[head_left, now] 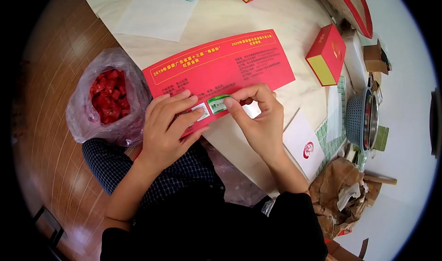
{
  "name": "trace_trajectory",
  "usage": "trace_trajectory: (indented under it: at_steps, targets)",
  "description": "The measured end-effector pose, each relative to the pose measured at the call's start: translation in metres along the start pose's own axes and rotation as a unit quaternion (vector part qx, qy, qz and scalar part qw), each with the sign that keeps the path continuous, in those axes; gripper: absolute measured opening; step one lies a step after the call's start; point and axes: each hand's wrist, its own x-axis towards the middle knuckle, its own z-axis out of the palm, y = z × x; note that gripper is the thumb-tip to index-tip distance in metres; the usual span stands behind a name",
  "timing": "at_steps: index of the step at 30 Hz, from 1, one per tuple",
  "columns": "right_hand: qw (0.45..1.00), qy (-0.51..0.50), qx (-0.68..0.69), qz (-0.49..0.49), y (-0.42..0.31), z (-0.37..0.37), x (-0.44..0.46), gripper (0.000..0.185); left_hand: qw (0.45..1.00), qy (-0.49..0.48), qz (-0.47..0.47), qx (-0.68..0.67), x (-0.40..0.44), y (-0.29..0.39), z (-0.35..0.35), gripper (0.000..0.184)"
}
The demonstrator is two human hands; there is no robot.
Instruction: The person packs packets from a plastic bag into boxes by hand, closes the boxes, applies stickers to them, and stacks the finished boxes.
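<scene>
A red printed card or flat box panel [271,67] with yellow and dark lettering lies at the near edge of the table, tilted. My left hand [168,123] rests over its lower left part, fingers spread on the red surface beside a small white code label [202,110]. On its lower edge sits a green and white sticker [218,103]. My right hand [258,116] pinches the right end of that sticker between thumb and forefinger. Whether the sticker's right end touches the red surface is hidden by the fingers.
A sheet with green stickers [159,14] lies at the back left. Red boxes [329,49] stand at the right and back. A clear bag of red packets [108,95] is left, a white card [304,143] right, brown paper [334,192] lower right, blue basket [356,120] far right.
</scene>
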Motion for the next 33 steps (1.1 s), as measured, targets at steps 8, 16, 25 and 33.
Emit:
trace_trajectory:
  at_steps: [8,16,25,33]
  targets:
    - [1.000,0.002,-0.005,-0.004,0.001,0.000,0.000,0.013,1.000,-0.012,0.000,0.021,0.001,0.002,-0.001,0.039]
    - [1.000,0.020,0.017,0.011,-0.001,0.002,0.001,0.011,0.999,-0.024,0.000,0.030,0.001,0.003,-0.002,0.044]
    - [0.998,0.030,-0.048,-0.036,-0.001,0.005,0.000,0.012,0.993,-0.072,0.002,0.096,0.004,0.013,-0.006,0.055]
    - [0.991,0.122,-0.041,0.028,0.008,-0.032,0.014,0.020,0.973,-0.174,-0.001,0.150,0.010,0.039,-0.006,0.071]
